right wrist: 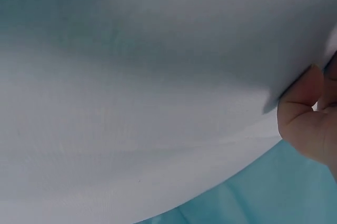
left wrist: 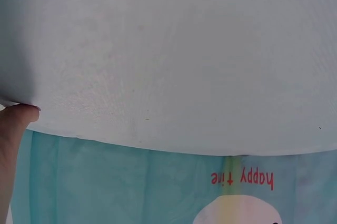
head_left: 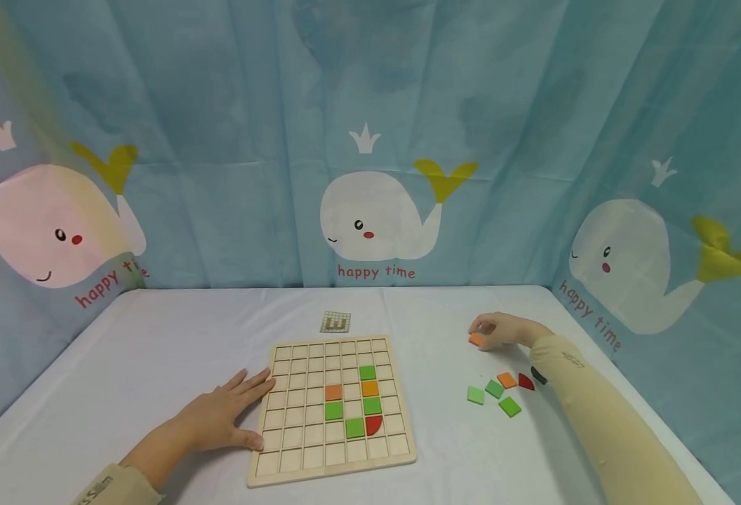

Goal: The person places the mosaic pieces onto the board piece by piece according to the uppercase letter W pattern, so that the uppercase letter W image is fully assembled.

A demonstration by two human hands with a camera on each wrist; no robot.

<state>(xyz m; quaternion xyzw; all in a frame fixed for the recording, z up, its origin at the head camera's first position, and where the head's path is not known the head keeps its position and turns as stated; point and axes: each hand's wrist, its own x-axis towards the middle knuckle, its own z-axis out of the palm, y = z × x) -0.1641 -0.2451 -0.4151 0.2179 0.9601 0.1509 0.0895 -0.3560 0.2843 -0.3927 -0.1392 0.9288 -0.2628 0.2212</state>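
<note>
My left hand (head_left: 222, 417), fingers spread, touches the left edge of a wooden grid board (head_left: 295, 458). On the board's right half sit several green squares, such as one green tile (head_left: 354, 427), an orange square (head_left: 369, 388), an orange-red square (head_left: 333, 392) and a red quarter-circle (head_left: 373, 425). Farther right, my right hand (head_left: 503, 331) pinches an orange square tile (head_left: 475, 339) at the table surface. In the right wrist view, the curled fingers (right wrist: 300, 113) show at the right edge, but the tile is not visible there. The left wrist view catches only part of the left hand (left wrist: 16, 121).
Loose tiles lie near my right forearm: several green squares (head_left: 509, 407), an orange square (head_left: 506, 380), a red quarter-circle (head_left: 525, 381) and a dark green piece (head_left: 538, 375) partly behind the sleeve. A small patterned grid card (head_left: 335, 322) lies behind the board. Whale-printed curtains (head_left: 250, 210) surround the white table.
</note>
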